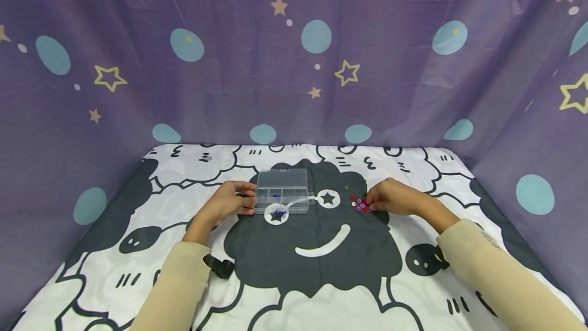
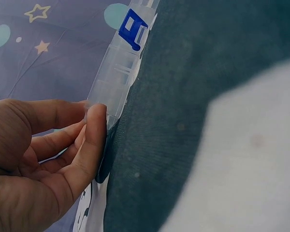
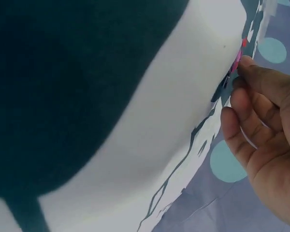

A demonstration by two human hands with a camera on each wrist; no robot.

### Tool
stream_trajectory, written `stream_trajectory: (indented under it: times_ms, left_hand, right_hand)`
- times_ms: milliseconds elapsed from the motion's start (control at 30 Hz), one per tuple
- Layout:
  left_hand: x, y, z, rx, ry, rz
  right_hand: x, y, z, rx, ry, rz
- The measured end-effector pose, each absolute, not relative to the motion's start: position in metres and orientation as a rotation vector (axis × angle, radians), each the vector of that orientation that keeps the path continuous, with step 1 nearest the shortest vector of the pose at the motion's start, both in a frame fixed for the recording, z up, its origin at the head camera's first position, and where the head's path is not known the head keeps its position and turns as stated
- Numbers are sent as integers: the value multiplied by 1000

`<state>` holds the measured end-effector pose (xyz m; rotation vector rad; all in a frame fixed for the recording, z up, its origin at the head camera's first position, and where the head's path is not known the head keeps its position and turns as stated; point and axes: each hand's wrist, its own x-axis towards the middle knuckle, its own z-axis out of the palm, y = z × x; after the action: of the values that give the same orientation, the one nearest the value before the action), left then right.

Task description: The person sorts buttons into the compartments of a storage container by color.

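Note:
A clear plastic compartment box [image 1: 281, 194] lies with its lid raised at the back. Small blue pieces [image 1: 278, 213] show inside, and one blue piece [image 2: 133, 30] is seen through the wall in the left wrist view. My left hand [image 1: 231, 198] grips the box's left side between thumb and fingers. On the right, my right hand [image 1: 392, 196] bends its fingertips down at a loose group of small red, pink and purple round pieces [image 1: 360, 205]. Whether a piece is between its thumb and finger is hidden. Pink bits [image 3: 238, 59] show beside the fingertips in the right wrist view.
Two small green pieces [image 1: 346, 187] lie just behind the group. A cloth [image 1: 317, 264] printed with black and white sheep covers the table. Purple curtains [image 1: 294, 91] with stars and dots hang behind and at both sides.

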<state>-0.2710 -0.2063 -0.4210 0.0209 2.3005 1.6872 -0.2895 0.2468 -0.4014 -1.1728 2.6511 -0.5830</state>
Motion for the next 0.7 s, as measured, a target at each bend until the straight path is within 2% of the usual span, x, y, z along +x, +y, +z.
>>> stream_trajectory:
  times_ms: [700]
  left_hand:
    - [-271, -207, -421, 1, 2292, 1699]
  right_hand:
    - [-290, 246, -412, -1215, 2689, -590]
